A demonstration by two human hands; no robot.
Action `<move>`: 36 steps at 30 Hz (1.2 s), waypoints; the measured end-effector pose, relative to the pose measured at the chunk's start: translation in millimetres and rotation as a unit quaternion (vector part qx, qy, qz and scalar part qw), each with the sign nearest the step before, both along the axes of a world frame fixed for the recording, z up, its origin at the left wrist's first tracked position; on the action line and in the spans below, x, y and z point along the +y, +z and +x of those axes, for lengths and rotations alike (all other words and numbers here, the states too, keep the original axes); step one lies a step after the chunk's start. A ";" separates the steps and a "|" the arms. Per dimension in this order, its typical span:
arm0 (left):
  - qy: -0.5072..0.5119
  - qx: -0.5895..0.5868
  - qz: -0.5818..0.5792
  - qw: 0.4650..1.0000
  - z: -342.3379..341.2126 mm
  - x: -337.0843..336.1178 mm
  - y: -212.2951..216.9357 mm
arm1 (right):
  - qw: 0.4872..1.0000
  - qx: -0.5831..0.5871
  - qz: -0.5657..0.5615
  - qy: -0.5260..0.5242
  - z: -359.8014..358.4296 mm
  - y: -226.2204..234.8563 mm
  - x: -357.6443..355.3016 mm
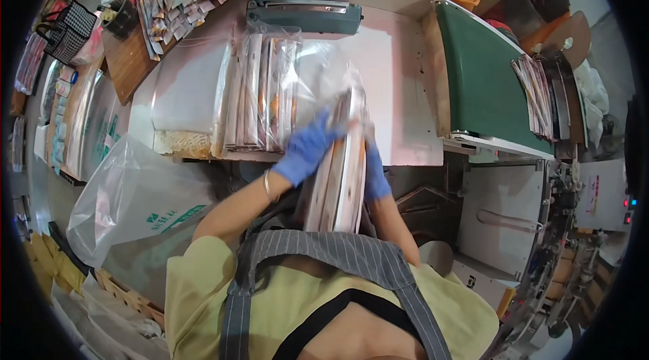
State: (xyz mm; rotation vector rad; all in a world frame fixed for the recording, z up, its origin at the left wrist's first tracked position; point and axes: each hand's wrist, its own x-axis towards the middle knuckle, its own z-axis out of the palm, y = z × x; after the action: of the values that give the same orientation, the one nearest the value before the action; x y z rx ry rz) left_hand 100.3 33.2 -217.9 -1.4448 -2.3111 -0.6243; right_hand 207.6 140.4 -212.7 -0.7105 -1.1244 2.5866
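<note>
While fingers (322, 121) hold packets (350, 181), table edge (412, 159) beneath, bare tabletop (408, 83) rightward.

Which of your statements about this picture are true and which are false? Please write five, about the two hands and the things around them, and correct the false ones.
1. The left hand and the right hand both wear blue gloves. True.
2. A bracelet is on the right wrist. False: the bracelet is on the left wrist.
3. A bundle of slim packets is between the two hands. True.
4. The green belt is to the left of the hands. False: the green belt is to their right.
5. A blue-grey lever tool lies at the far side of the white table. True.
</note>
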 end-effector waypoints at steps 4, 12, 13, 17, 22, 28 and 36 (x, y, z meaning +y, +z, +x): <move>-0.042 0.049 -0.129 0.989 28.0 -30.1 0.3 | 0.998 -0.036 0.003 -0.052 54.7 -38.1 -36.8; -0.037 -0.182 -0.186 0.965 -131.1 29.0 27.6 | 0.853 -0.085 0.516 0.006 -26.6 -4.5 29.0; -0.045 -0.162 -0.230 0.959 -145.9 27.8 26.4 | 0.675 -0.113 0.729 -0.012 1.4 1.1 18.2; -0.074 -0.059 -0.241 0.966 -161.2 48.3 29.5 | 0.651 -0.232 0.723 -0.005 126.2 -41.5 -33.4; -0.090 0.070 -0.136 0.984 -140.3 49.3 23.9 | 0.811 -0.181 0.553 -0.054 80.4 25.5 -4.0; -0.100 -0.056 0.060 0.992 -117.7 58.5 21.7 | 0.705 -0.206 0.678 0.011 -110.6 22.5 38.6; 0.187 -0.196 0.003 0.962 -131.6 30.4 -12.7 | 0.630 -0.242 0.735 -0.067 -133.8 -27.3 90.1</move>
State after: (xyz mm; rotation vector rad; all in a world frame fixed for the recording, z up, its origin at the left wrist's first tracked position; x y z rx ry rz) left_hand -31.3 63.6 -230.6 -0.8952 -2.7813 -0.8582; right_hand 73.8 230.4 -240.0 -0.8493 -2.5002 0.5762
